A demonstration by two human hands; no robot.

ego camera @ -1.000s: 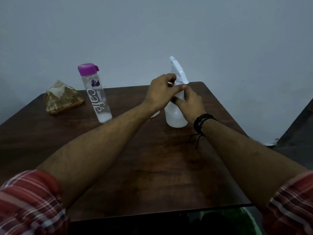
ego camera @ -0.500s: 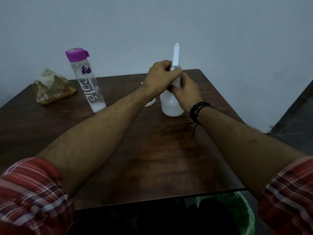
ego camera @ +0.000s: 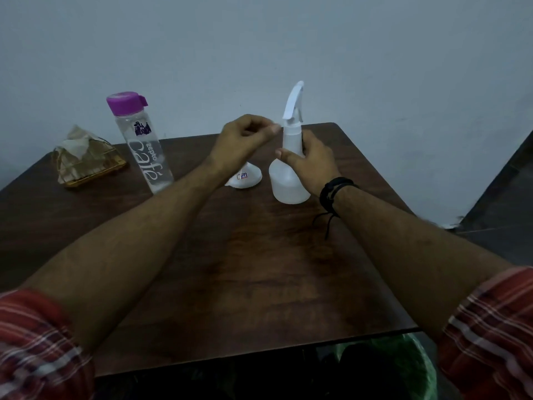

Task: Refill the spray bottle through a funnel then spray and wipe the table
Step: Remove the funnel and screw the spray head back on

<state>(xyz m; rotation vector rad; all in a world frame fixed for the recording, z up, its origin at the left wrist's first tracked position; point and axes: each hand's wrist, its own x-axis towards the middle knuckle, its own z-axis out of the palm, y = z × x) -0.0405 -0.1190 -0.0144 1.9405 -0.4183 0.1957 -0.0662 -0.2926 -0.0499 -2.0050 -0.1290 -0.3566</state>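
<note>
A white translucent spray bottle point(ego camera: 284, 180) stands upright on the dark wooden table point(ego camera: 245, 269), its white trigger head point(ego camera: 292, 103) still on top. My right hand point(ego camera: 310, 163) wraps the bottle's neck and shoulder. My left hand point(ego camera: 245, 140) hovers just left of the bottle's collar with fingers curled and thumb and fingertips pinched, barely off the cap. A white funnel point(ego camera: 245, 180) lies wide end down behind my left wrist. A clear water bottle point(ego camera: 144, 148) with a purple lid stands at the left.
A golden wire holder with paper napkins point(ego camera: 83, 157) sits at the table's far left. A green-lined bin point(ego camera: 398, 368) stands below the table's near edge. A pale wall rises right behind the table.
My left hand has come off the spray head and drawn slightly left. The trigger head has turned. My right hand keeps its hold on the bottle.
</note>
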